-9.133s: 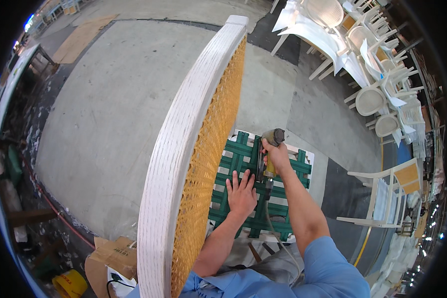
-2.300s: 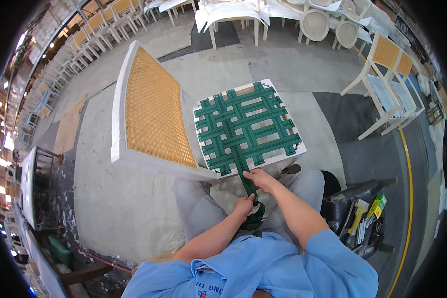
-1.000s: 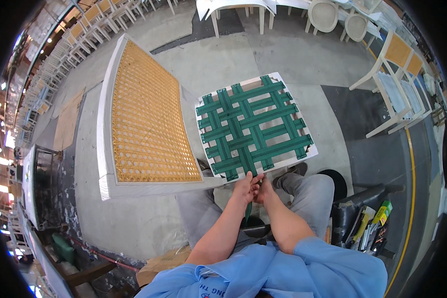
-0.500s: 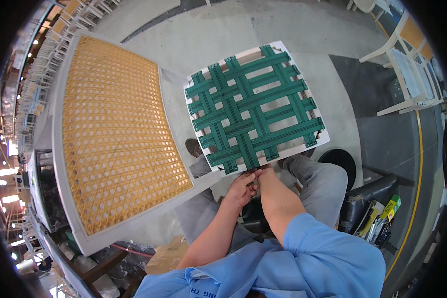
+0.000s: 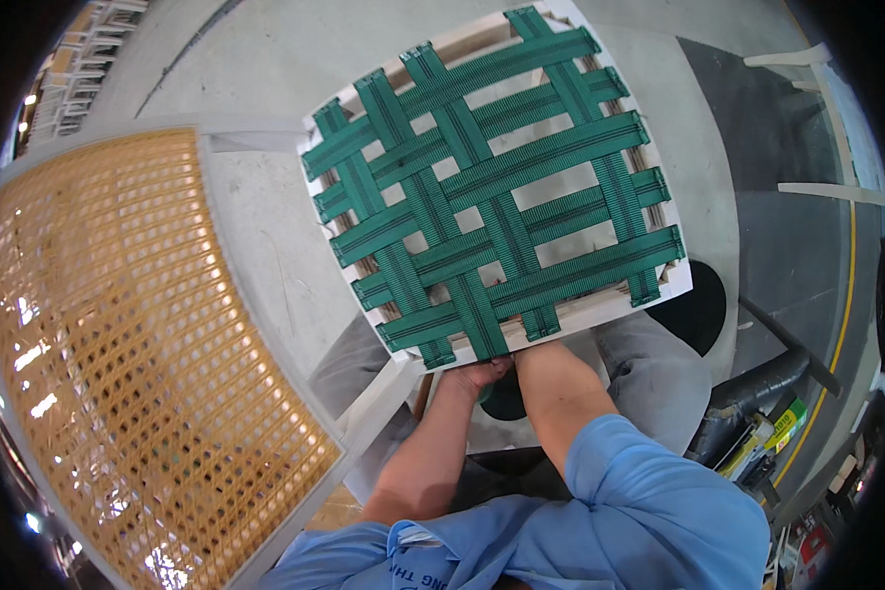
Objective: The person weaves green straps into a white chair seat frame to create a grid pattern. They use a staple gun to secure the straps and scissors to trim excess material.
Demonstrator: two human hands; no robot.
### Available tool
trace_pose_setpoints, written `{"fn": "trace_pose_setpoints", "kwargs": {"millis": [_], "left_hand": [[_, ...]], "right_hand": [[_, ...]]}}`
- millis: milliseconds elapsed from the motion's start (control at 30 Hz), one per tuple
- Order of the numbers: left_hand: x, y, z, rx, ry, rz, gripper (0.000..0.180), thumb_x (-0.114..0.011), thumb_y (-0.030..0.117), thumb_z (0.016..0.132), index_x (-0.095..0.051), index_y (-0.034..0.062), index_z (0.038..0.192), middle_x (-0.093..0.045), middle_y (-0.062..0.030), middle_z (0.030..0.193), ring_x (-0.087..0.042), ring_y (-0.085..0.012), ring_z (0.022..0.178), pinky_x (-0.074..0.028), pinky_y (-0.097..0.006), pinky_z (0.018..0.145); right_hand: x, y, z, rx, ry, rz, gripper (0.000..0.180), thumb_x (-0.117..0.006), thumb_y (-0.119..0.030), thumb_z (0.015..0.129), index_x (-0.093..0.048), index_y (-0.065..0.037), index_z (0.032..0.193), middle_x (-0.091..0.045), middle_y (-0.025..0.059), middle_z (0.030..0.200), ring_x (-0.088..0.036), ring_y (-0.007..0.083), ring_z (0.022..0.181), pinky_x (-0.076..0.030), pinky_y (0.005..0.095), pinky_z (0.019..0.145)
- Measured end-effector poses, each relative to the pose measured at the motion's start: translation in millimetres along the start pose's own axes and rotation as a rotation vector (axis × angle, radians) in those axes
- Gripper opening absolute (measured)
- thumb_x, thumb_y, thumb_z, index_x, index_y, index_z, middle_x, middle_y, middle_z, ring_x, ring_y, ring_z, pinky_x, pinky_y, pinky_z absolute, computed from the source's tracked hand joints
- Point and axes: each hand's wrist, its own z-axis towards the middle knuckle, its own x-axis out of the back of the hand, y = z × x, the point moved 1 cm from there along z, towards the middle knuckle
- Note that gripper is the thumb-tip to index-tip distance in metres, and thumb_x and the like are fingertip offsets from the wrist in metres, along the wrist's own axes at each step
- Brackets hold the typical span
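Before me is a white chair frame (image 5: pixel 670 287) whose seat is crossed by woven green webbing straps (image 5: pixel 501 182). To the left its backrest holds a tan cane mesh panel (image 5: pixel 118 285). My left hand (image 5: pixel 484 375) sits at the seat's near edge, partly under the rail, with its fingers mostly hidden. Beside it my right forearm (image 5: pixel 560 388) runs beneath the same rail, so the right hand is out of sight. What either hand holds cannot be seen.
At the right a black padded stool or bench (image 5: pixel 747 393) carries tools and a green-yellow box (image 5: pixel 785 425). A round dark disc (image 5: pixel 696 307) lies by my right knee. Another pale chair (image 5: pixel 836 128) stands far right; rows of white chair frames (image 5: pixel 84 69) stand far left.
The chair appears nearer and larger, its backrest shifted left and down in view. Both hands have gone further under the seat's near rail; they showed together just below it before.
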Motion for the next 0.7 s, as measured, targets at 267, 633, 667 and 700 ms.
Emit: {"fn": "trace_pose_setpoints", "kwargs": {"millis": [267,633,667,700], "left_hand": [[-13,12,27,-0.241,0.236,-0.060,0.041,-0.061,0.044,0.088,-0.061,0.0098,0.109,-0.065,-0.0095,0.099,-0.064,-0.0264,0.084,-0.055,-0.047,0.064],[-4,-1,35,-0.322,0.241,0.022,0.031,-0.062,0.035,0.089,-0.062,0.0089,0.105,-0.065,-0.0059,0.091,-0.063,-0.0218,0.077,-0.054,-0.042,0.064],[-4,1,34,-0.331,0.238,0.030,0.030,-0.062,0.034,0.089,-0.062,0.0088,0.105,-0.065,-0.0056,0.091,-0.062,-0.0213,0.076,-0.054,-0.041,0.064],[0,1,34,-0.339,0.225,0.020,0.029,-0.062,0.033,0.089,-0.062,0.0087,0.105,-0.064,-0.0052,0.090,-0.062,-0.0209,0.076,-0.053,-0.041,0.064]], "right_hand": [[11,-13,14,-0.051,-0.017,0.017,0.053,-0.037,-0.054,0.097,-0.057,-0.010,0.119,-0.064,0.0124,0.105,-0.063,0.0288,0.083,-0.048,0.0422,0.059],[21,-11,21,-0.080,-0.008,0.007,0.052,-0.038,-0.052,0.098,-0.056,-0.009,0.120,-0.063,0.0137,0.108,-0.063,0.0302,0.085,-0.049,0.0434,0.062],[21,-10,21,-0.077,-0.011,0.008,0.052,-0.038,-0.052,0.098,-0.056,-0.009,0.120,-0.063,0.0138,0.108,-0.063,0.0304,0.085,-0.049,0.0435,0.062],[22,-9,21,-0.076,-0.010,-0.011,0.052,-0.038,-0.052,0.098,-0.056,-0.009,0.121,-0.063,0.0139,0.108,-0.062,0.0305,0.085,-0.050,0.0437,0.062]]}}
